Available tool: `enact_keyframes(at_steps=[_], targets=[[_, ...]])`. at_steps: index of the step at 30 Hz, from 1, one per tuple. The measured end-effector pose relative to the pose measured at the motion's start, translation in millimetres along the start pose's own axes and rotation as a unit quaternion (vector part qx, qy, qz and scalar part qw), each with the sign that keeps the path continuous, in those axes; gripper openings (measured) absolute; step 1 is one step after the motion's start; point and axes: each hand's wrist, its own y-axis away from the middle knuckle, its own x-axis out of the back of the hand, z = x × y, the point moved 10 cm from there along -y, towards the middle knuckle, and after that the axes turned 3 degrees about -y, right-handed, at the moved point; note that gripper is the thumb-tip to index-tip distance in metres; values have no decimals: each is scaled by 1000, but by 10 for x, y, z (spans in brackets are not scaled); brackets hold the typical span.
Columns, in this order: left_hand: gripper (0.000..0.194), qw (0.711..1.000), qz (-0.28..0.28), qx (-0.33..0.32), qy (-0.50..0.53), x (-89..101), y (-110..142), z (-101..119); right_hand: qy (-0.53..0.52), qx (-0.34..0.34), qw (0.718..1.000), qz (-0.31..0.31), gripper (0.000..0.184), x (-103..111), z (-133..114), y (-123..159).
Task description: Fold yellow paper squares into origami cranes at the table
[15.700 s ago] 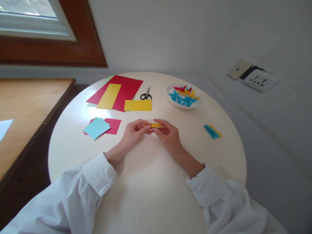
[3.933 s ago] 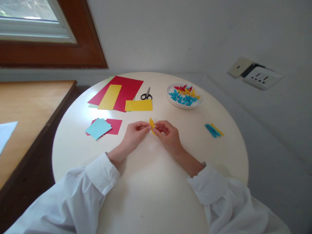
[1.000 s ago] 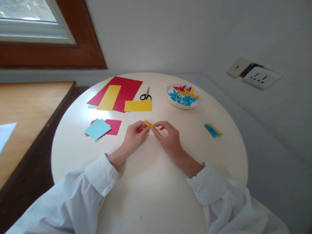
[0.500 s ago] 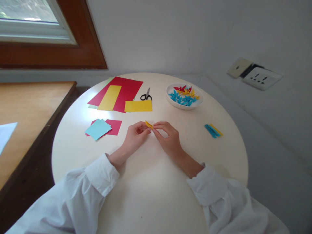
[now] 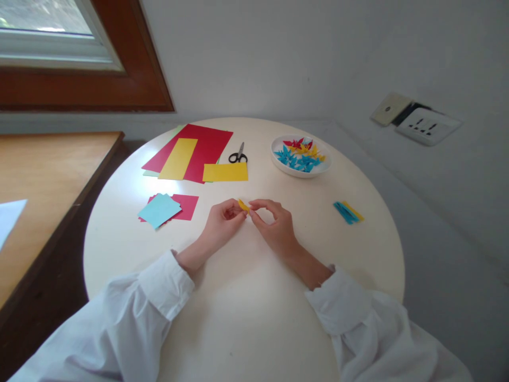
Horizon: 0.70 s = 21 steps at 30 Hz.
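Observation:
Between my two hands, over the middle of the white round table [image 5: 246,329], is a small piece of folded yellow paper [image 5: 243,205]. My left hand [image 5: 226,216] pinches it from the left, fingers curled behind and thumb in front. From the right, my right hand [image 5: 275,223] pinches its lower right end with thumb and forefinger, which form a loop. The fingertips cover much of the paper, so its full shape is hidden. Beyond the hands lie a yellow paper rectangle [image 5: 225,172] and black-handled scissors [image 5: 238,155].
Red sheets [image 5: 210,143] with another yellow strip [image 5: 178,159] lie at the back left. Nearer are light blue paper squares [image 5: 160,210] over red ones [image 5: 189,207]. A white dish [image 5: 299,174] holds red, yellow and blue folded paper flowers. Blue and yellow folded strips [image 5: 347,213] lie right.
The view has shifted very slightly. Both hands stay in place on the yellow paper, with only a small movement of the right fingers and a slight turn of the paper.

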Motion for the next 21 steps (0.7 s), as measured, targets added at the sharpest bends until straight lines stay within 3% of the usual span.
enact_keyframes(at_steps=[7, 14, 21], targets=[[9, 999, 1, -27, -25, 3, 9, 52, -115, -93, 989, -26, 16, -83, 224, -16], [10, 999, 4, -31, -36, 16, 12, 57, -231, -181, 955, -32, 15, -186, 392, 2], [11, 999, 13, -26, -36, 38, 10, 33, -222, -203, 953, -43, 11, -219, 425, 15]])
